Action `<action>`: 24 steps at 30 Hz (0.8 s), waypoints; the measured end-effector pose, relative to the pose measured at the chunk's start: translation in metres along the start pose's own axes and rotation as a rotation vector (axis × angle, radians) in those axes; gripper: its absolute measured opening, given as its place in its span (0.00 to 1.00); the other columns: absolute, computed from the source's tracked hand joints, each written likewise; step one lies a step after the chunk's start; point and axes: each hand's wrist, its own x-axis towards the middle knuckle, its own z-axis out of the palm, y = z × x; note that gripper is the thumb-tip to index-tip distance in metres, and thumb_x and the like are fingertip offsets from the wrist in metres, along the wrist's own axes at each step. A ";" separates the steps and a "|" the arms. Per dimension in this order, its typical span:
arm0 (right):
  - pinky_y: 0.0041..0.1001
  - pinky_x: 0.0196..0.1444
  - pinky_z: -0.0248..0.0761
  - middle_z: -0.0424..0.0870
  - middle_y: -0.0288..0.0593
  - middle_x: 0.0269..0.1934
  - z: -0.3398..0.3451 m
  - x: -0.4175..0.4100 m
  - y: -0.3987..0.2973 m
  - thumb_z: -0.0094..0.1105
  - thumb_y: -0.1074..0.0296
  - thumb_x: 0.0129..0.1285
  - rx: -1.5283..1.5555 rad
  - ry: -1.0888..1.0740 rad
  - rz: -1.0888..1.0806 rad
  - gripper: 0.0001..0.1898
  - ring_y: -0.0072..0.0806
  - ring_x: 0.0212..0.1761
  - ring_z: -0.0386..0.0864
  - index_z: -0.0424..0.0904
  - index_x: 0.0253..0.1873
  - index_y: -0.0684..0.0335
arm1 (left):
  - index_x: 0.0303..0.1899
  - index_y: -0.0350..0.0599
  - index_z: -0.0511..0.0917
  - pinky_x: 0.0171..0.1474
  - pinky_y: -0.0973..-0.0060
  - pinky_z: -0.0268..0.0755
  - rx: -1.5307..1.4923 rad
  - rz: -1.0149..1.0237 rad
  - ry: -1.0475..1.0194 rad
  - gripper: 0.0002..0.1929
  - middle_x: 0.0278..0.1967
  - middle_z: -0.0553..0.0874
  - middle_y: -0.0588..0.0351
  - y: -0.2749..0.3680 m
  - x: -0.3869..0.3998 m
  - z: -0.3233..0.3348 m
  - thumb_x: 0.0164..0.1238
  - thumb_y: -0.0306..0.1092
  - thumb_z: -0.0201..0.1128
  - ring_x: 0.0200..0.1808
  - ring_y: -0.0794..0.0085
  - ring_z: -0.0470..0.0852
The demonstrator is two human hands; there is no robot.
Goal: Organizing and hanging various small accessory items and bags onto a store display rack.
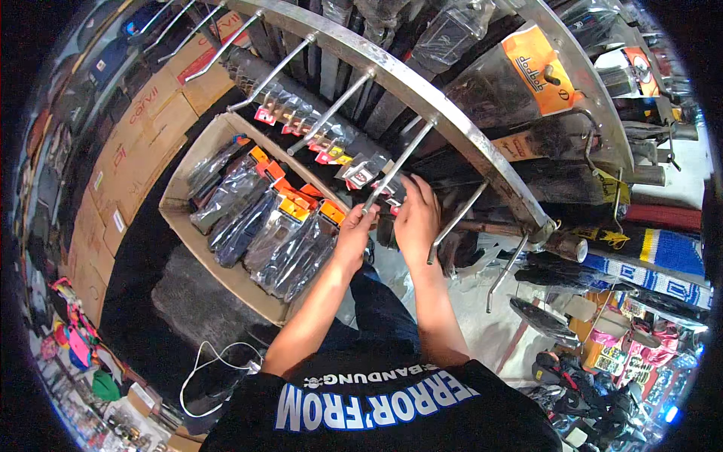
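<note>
My left hand (351, 236) is raised at the free end of a metal prong (399, 165), its fingers curled. Whether it grips the prong or something behind it I cannot tell. Close beside it, my right hand (418, 219) reaches in with bent fingers among small packets with coloured tags (333, 155). They hang in a row along a dark roll-shaped bar (308, 110). Its fingertips are partly hidden, so any hold is unclear. Left of my hands stands an open cardboard box (189, 223) of dark goods in clear plastic sleeves (271, 226) with orange header cards.
A curved metal display rail (390, 59) with several protruding prongs crosses above my hands. Bagged dark goods (480, 85) hang behind it. Stacked cartons (144, 121) line the left. A white cable (195, 376) loops at lower left. Knitted scarves (666, 251) and a cluttered display (615, 350) are at right.
</note>
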 end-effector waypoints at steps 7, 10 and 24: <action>0.50 0.72 0.63 0.70 0.66 0.67 0.005 -0.004 0.003 0.55 0.85 0.57 0.023 0.045 0.043 0.34 0.62 0.68 0.69 0.66 0.72 0.64 | 0.65 0.39 0.72 0.64 0.73 0.70 0.120 0.119 0.001 0.18 0.55 0.85 0.58 0.001 0.013 0.019 0.80 0.34 0.59 0.58 0.74 0.81; 0.45 0.66 0.69 0.77 0.60 0.61 0.007 -0.002 0.005 0.46 0.90 0.58 -0.027 0.087 0.041 0.30 0.60 0.63 0.75 0.72 0.67 0.67 | 0.61 0.39 0.75 0.59 0.76 0.72 -0.040 0.093 -0.107 0.14 0.48 0.85 0.58 0.000 0.015 0.026 0.81 0.33 0.59 0.49 0.75 0.83; 0.43 0.69 0.66 0.82 0.55 0.59 0.005 -0.003 0.000 0.50 0.82 0.67 0.105 0.068 -0.092 0.23 0.54 0.62 0.77 0.77 0.65 0.62 | 0.51 0.41 0.81 0.43 0.84 0.67 0.023 0.245 0.149 0.10 0.38 0.83 0.67 0.076 -0.046 0.017 0.80 0.36 0.63 0.39 0.86 0.76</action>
